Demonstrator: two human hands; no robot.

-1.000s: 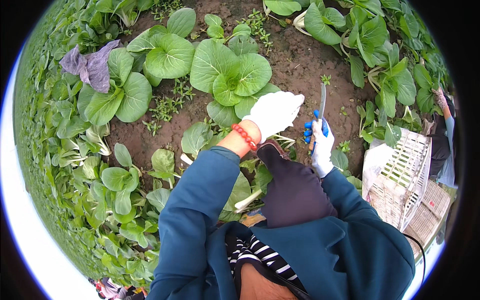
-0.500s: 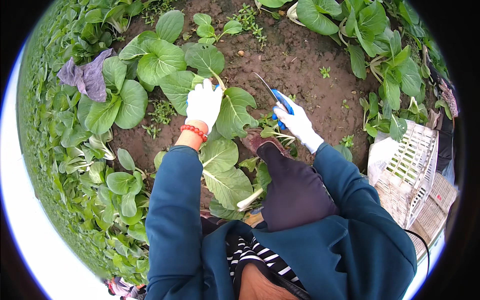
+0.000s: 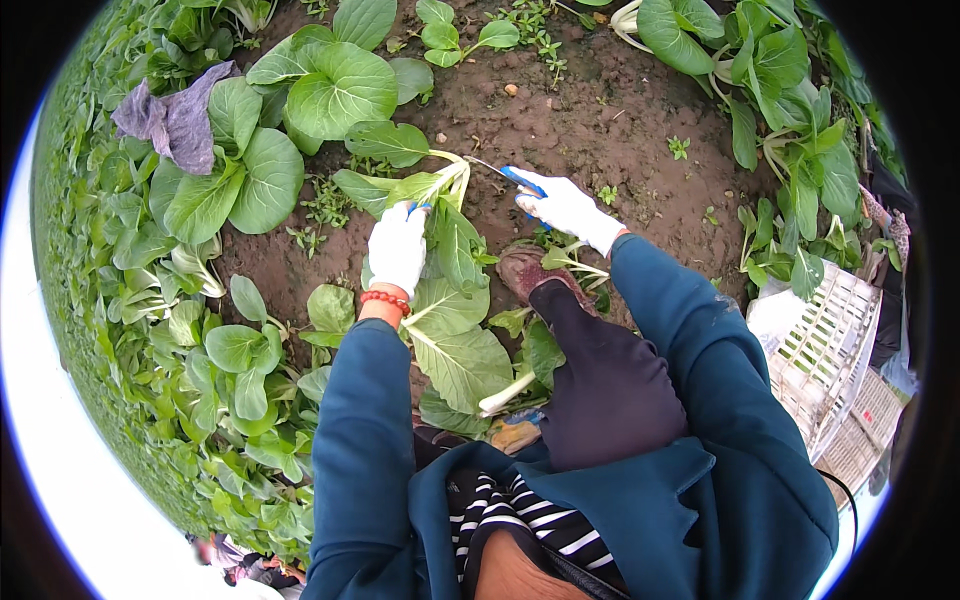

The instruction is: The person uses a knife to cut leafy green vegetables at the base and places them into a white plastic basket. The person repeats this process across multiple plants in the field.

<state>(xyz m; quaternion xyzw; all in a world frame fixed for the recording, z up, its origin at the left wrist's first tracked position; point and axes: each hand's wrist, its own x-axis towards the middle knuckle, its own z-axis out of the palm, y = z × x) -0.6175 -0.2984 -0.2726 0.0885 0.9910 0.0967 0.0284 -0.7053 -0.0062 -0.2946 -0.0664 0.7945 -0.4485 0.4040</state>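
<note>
My left hand (image 3: 398, 248), in a white glove with a red bead bracelet at its wrist, is closed around a leafy green bok choy plant (image 3: 452, 182). Its leaves spread around my fingers, and its pale stems meet at a base pointing toward my right hand. In my gloved right hand (image 3: 572, 212) I grip a knife (image 3: 526, 181) with a blue handle. The thin blade reaches left to the base of the plant; whether it touches the stems I cannot tell. Loose large leaves (image 3: 455, 350) lie below my left hand, with a pale cut stem (image 3: 505, 395) beside them.
Brown soil (image 3: 590, 130) stretches ahead, dotted with small weeds. Bok choy plants (image 3: 345, 90) grow to the far left, with more (image 3: 770, 60) at the far right. A grey-purple cloth (image 3: 185, 120) lies on leaves. My shoe (image 3: 527, 272) is near the knife; a white crate (image 3: 825, 340) stands right.
My left hand has drawn the plant closer to me and turned it so its pale base shows. The knife has swung left and lower, its blade now at that base.
</note>
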